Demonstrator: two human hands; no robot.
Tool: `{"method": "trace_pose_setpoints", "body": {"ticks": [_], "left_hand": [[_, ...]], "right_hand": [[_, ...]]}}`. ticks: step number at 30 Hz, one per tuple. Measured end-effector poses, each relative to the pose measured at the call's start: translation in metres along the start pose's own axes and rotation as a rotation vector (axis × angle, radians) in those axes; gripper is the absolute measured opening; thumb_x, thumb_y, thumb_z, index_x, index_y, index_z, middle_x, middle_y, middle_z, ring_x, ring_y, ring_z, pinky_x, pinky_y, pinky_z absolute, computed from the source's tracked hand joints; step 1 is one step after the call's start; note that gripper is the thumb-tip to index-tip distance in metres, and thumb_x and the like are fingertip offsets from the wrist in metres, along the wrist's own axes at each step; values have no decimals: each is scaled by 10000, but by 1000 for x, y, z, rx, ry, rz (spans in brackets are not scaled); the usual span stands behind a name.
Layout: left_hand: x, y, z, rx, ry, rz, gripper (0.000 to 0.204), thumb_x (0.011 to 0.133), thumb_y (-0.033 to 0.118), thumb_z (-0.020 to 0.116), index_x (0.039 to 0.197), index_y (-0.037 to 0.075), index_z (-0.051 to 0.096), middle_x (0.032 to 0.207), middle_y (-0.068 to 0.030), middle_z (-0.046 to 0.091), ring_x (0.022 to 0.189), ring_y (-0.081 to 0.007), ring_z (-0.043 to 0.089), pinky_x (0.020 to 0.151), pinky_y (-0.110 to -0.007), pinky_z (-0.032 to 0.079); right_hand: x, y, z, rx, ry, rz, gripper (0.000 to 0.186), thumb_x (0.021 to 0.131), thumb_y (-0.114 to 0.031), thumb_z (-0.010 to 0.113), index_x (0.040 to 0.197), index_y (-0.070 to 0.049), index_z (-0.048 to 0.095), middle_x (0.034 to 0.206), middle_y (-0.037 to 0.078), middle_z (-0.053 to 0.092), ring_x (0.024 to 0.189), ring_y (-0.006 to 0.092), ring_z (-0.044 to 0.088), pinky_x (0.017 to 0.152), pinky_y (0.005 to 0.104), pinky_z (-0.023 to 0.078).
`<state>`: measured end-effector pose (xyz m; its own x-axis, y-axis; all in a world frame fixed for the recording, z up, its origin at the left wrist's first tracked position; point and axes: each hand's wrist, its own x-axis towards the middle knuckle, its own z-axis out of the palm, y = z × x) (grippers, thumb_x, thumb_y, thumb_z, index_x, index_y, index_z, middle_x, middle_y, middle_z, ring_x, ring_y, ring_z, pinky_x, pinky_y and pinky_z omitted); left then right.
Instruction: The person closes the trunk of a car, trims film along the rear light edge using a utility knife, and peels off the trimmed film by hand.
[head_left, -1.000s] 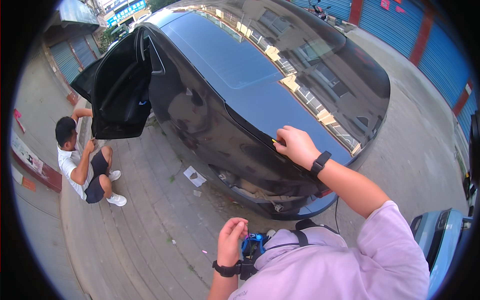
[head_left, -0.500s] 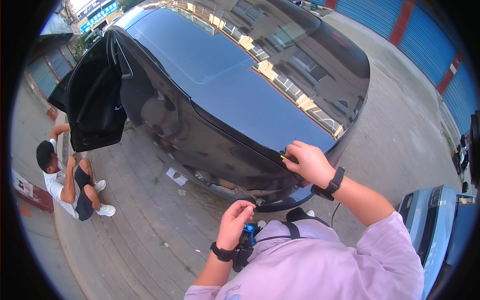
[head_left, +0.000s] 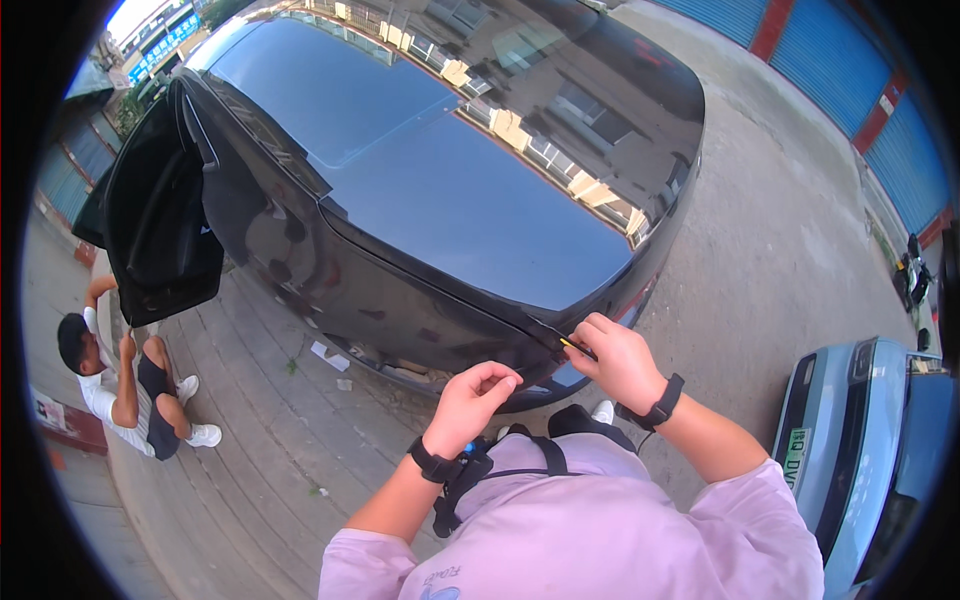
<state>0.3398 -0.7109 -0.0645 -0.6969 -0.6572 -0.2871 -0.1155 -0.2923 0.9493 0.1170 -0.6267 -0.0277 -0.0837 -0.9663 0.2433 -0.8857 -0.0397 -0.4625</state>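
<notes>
Working, apparently, at the near corner (head_left: pixel 536 349) of the glossy black car (head_left: pixel 350 280), the right hand (head_left: pixel 620 362) pinches a slim black-and-yellow tool (head_left: pixel 577 348) there, seemingly needing steadiness next, the left hand's (head_left: pixel 470 402) pinch showing nothing discernible.

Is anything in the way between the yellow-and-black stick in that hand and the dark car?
Nothing visible stands between the yellow-and-black stick in the right hand and the dark car. The left hand is off to its left, not between them. Whether they touch, I cannot tell.
</notes>
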Motion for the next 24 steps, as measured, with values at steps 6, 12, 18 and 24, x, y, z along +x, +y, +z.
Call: {"method": "trace_pose_setpoints", "body": {"ticks": [6, 12, 18, 24], "left_hand": [[13, -11, 27, 128, -12, 86, 129, 889, 112, 609, 947, 5, 652, 853, -16, 653, 746, -59, 579, 685, -216, 469], [19, -35, 49, 257, -19, 74, 130, 858, 133, 655, 920, 19, 668, 834, -13, 639, 708, -65, 582, 654, -214, 469], [27, -41, 61, 294, 12, -14, 173, 869, 151, 651, 954, 3, 671, 830, -23, 663, 735, -78, 595, 694, -227, 479], [39, -51, 72, 186, 137, -19, 231, 857, 164, 679, 1013, -6, 681, 913, -63, 691, 803, -97, 619, 744, -228, 483]], "right_hand": [[-33, 11, 17, 42, 113, 38, 146, 785, -134, 669, 847, -52, 566, 812, 76, 552, 715, 271, 599, 592, 361, 496], [-59, 27, 47, 93, 225, 89, 168, 762, -117, 699, 863, -38, 592, 815, 86, 575, 690, 273, 604, 578, 348, 489], [-69, 34, 77, 255, 305, 157, 183, 747, -93, 694, 883, -32, 588, 807, 81, 563, 721, 253, 602, 602, 338, 497], [-78, 35, 99, 331, 343, 224, 193, 746, -94, 696, 892, -26, 589, 813, 90, 556, 707, 261, 597, 597, 336, 496]]}}
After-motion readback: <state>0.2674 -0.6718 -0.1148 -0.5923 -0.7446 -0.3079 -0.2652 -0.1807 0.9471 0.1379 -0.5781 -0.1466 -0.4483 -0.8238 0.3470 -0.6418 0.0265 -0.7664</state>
